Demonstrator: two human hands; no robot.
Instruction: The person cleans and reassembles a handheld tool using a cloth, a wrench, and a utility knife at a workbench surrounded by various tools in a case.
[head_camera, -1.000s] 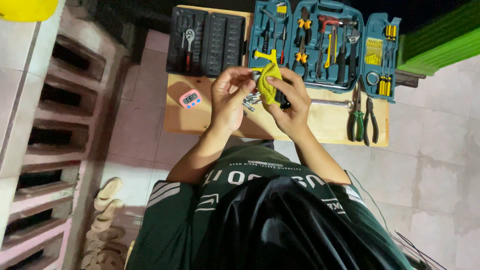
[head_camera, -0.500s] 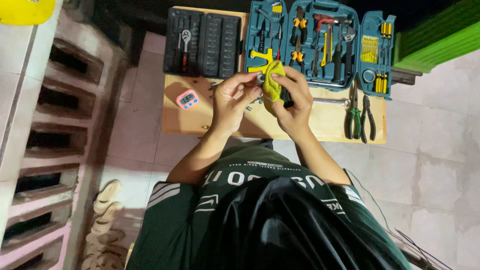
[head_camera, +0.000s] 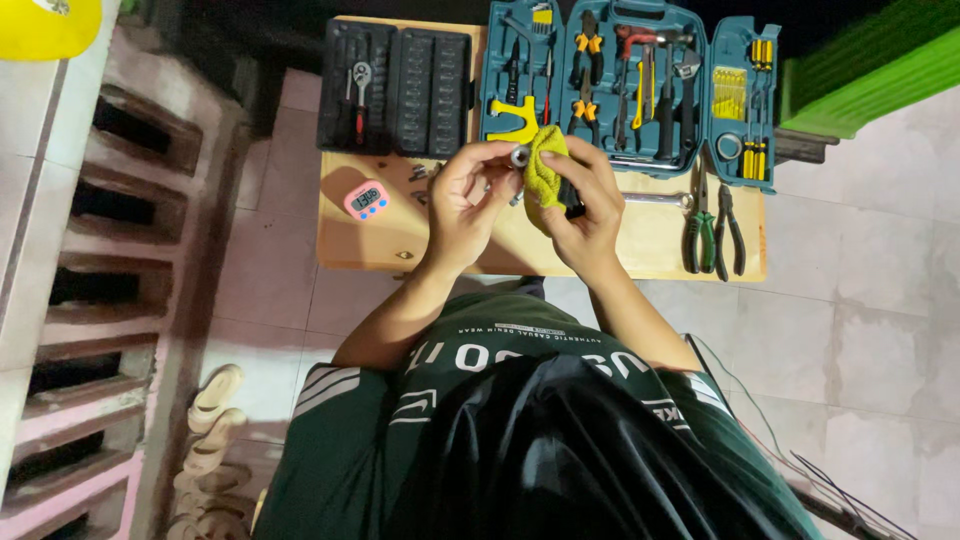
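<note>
nearest the camera, above the dark green shirt (head_camera: 470, 400), two bare hands meet over the near edge of one low wooden table (head_camera: 420, 240). left hand (head_camera: 468, 205) pinches one small metal socket (head_camera: 519, 157) between thumb and fingertips. right hand (head_camera: 590, 215) is closed around one yellow cloth (head_camera: 543, 168), which stands up out of the fist and touches the socket; a dark handle shows under the cloth, though what it belongs to cannot be told.

on the tabletop, one pink timer (head_camera: 367, 199) lies left of the hands, a few loose metal bits near it, and two pairs of pliers (head_camera: 713, 230) lie well to the right, near the table's right edge. bare wood stays open between the timer and the left edge, and between the hands and the pliers.

farther off, two open cases sit along the far edge: one black socket case (head_camera: 395, 88) and one teal tool case (head_camera: 630, 85).

compared with a second ago, the hands sit a little higher over the table and the socket is raised to the top of the cloth; timer, pliers and cases have not moved.
</note>
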